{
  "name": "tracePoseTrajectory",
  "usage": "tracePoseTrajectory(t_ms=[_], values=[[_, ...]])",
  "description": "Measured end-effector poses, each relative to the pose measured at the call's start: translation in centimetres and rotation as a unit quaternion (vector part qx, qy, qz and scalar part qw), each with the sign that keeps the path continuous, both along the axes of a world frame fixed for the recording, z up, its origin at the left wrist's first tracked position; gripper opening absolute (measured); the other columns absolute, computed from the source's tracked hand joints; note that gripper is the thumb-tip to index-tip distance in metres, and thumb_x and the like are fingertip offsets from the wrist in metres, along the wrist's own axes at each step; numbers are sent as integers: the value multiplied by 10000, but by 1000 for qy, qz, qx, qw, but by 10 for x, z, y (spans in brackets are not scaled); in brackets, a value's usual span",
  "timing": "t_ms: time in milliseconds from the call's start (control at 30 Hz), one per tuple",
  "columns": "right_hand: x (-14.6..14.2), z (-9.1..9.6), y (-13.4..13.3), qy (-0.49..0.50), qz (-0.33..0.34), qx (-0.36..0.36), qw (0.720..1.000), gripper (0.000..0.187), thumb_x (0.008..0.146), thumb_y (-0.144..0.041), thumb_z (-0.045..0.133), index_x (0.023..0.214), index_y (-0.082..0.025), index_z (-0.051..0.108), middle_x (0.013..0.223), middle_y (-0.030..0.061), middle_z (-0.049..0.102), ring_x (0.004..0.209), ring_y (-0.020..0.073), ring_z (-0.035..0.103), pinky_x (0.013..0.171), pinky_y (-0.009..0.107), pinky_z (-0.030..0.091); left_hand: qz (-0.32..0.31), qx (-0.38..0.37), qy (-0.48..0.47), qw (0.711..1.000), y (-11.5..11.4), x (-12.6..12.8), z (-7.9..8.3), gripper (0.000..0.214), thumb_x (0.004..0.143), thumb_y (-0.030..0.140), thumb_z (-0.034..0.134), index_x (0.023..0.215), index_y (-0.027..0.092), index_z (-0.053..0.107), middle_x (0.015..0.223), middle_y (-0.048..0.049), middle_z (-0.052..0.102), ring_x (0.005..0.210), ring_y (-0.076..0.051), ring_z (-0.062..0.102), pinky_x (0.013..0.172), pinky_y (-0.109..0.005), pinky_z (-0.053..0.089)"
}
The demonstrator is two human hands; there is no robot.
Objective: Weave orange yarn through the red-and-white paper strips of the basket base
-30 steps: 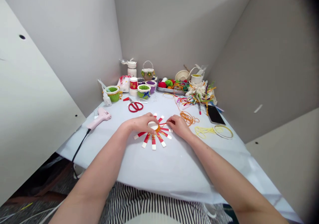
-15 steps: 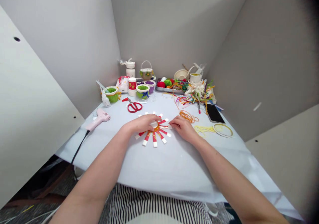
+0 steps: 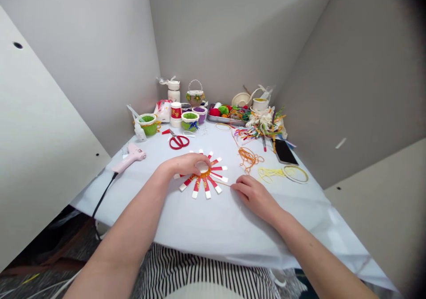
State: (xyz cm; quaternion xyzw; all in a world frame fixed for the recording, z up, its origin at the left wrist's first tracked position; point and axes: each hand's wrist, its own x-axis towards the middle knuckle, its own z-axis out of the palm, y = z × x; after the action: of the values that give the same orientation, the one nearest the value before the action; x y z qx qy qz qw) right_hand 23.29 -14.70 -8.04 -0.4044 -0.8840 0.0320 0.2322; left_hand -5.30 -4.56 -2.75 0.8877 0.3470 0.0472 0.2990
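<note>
A paper cup cut into red, white-tipped strips (image 3: 197,188) lies splayed like a sun on the table, with orange yarn woven around its round white centre. My left hand (image 3: 193,163) grips it at the centre, thumb and fingers closed on the rim. To the right, my right hand (image 3: 249,192) pinches the orange yarn (image 3: 222,183), which runs taut from the cup's lower right strips to my fingertips. Behind that hand lies a loose tangle of orange yarn (image 3: 249,158).
Red-handled scissors (image 3: 179,142) and a pink glue gun (image 3: 133,155) lie to the left. Small baskets (image 3: 190,121) and a tray of yarn balls (image 3: 229,120) stand at the back. A phone (image 3: 286,151), yellow yarn (image 3: 271,173) and a hoop (image 3: 296,174) lie right.
My right hand has moved away from the cup, down and to the right, drawing the orange yarn out straight. The splayed cup has turned slightly under my left hand.
</note>
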Motion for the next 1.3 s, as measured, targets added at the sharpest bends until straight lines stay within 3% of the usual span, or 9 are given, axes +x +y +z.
tracePoseTrajectory(t_ms=[233,400,667,867,967,1067,1233,1300], values=[[-12,7,35,-69,-62,3,996,257,896,-56,508,891,-162,742,863,98,616,833,204,576,734,297,470,5,-8,-2,1000,-1,0,0,432,741,114,633,1140,280,650,1207,11,650,1071,-187,597,968,-262,444],[-16,15,50,-42,-71,-29,996,272,896,-57,498,946,-173,738,888,87,636,858,202,600,767,300,468,9,-12,-5,1000,-1,1,1,413,739,107,624,1115,275,655,1204,15,651,1064,-181,601,952,-253,451],[2,5,6,-35,17,40,998,283,957,-111,437,1011,-197,701,900,87,619,824,192,560,719,307,468,-11,-16,-6,1000,0,2,-1,424,739,99,619,1123,276,655,1195,20,659,1038,-174,613,947,-249,455],[-1,-6,-12,-101,1,91,991,268,969,-139,448,1063,-192,693,902,92,619,813,208,530,709,316,455,-29,-26,-25,999,1,2,-3,409,737,84,614,1106,256,654,1202,20,656,1076,-171,600,967,-247,442],[-1,-4,1,-90,-47,76,992,293,952,-106,452,1058,-194,710,901,91,612,827,209,548,717,305,458,-30,-34,-24,999,0,3,-1,406,736,77,608,1105,242,652,1205,11,656,1087,-172,597,971,-250,441],[-6,3,25,-53,-62,17,996,275,928,-87,492,993,-192,738,903,83,624,842,192,582,741,279,461,-30,-33,-19,999,-1,3,1,407,735,76,610,1106,236,649,1211,7,654,1099,-175,592,991,-259,432],[-32,12,75,-6,-89,-87,992,188,879,-112,588,881,-189,760,874,61,683,818,170,625,743,257,448,-31,-24,-6,999,-2,4,3,418,719,60,608,1102,225,644,1227,-5,653,1126,-184,589,1003,-276,433],[-42,10,90,29,-132,-95,986,168,860,-118,609,871,-181,764,866,64,701,811,170,636,751,259,451,-28,-21,-10,999,-2,4,2,423,711,54,608,1095,229,644,1229,-1,654,1124,-181,594,994,-268,442]])
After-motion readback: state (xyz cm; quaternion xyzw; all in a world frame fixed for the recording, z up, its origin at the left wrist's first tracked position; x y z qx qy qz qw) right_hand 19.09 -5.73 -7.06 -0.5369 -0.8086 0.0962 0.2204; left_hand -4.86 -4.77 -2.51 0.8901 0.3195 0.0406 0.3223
